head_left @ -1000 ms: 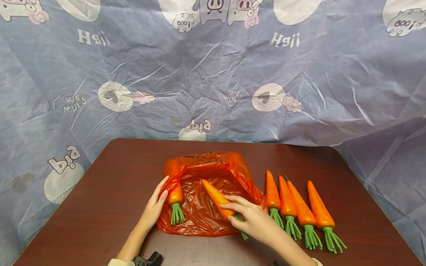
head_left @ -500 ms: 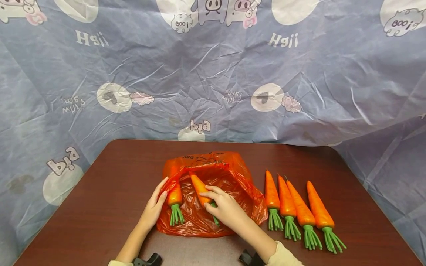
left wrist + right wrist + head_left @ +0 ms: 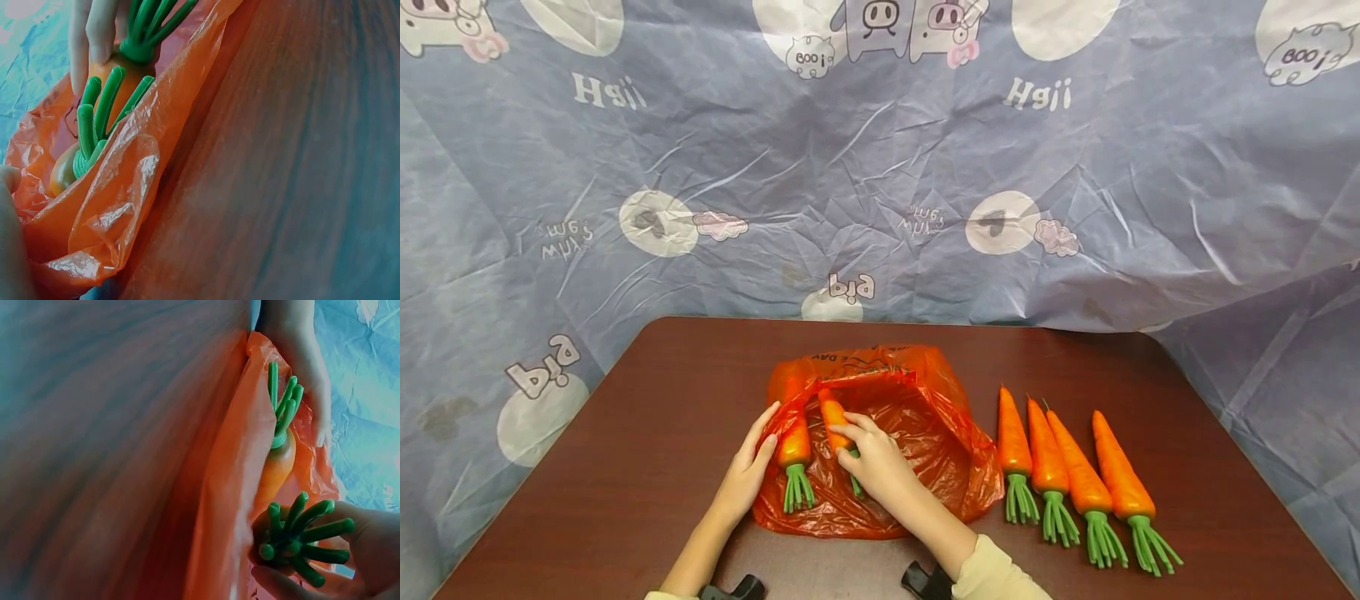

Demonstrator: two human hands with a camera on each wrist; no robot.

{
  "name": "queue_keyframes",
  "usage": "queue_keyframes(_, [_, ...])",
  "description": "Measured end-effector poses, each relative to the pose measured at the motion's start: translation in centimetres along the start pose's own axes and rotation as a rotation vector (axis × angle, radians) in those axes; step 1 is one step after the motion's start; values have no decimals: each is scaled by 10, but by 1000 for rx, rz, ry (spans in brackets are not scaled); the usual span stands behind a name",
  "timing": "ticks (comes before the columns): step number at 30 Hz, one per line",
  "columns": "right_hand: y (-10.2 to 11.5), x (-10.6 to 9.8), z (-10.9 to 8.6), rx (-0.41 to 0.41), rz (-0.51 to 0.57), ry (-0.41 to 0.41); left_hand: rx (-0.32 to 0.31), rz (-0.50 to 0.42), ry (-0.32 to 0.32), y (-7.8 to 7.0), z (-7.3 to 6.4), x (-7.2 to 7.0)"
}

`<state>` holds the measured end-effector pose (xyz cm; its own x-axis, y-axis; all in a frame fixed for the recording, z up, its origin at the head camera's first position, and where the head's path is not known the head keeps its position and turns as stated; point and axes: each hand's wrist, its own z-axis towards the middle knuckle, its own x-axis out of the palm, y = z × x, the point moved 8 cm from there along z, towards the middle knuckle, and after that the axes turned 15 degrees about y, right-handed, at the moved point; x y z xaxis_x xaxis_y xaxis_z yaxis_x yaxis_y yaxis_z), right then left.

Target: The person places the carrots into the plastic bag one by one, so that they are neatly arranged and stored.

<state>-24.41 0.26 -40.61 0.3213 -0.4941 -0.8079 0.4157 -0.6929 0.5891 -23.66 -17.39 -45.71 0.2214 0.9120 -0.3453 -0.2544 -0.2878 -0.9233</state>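
Observation:
An orange-red plastic bag (image 3: 917, 492) lies on the table with its mouth facing me. My left hand (image 3: 747, 471) holds the bag's left edge between thumb and fingers. Just beside that hand, a carrot (image 3: 793, 446) with green stalks lies partly inside the bag. My right hand (image 3: 876, 458) grips a second carrot (image 3: 833, 417) near its stalk end, the tip pointing into the bag. In the right wrist view the gripped carrot's green stalks (image 3: 303, 540) face the camera; its body is mostly hidden. The left wrist view shows both carrots' stalks (image 3: 103, 112) above the bag's rim.
Several more carrots (image 3: 1048, 450) lie in a row on the brown table (image 3: 685, 392), right of the bag. A patterned grey-blue cloth (image 3: 880, 167) hangs behind the table. Black straps with devices (image 3: 737, 587) sit at both wrists.
My right hand has moved left and a little forward, carrying its carrot deeper into the bag, near the first carrot. The left hand stays at the bag's edge. The row of carrots has not moved.

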Motion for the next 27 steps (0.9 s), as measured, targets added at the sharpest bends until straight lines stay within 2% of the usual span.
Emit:
queue_keyframes(11, [4, 14, 15, 7, 17, -15, 19, 7, 4, 2, 0, 1])
queue_keyframes(18, [3, 20, 22, 17, 42, -46, 5, 31, 6, 1, 1, 1])
queue_keyframes(27, [7, 26, 26, -7, 38, -21, -14, 39, -3, 2, -1, 1])
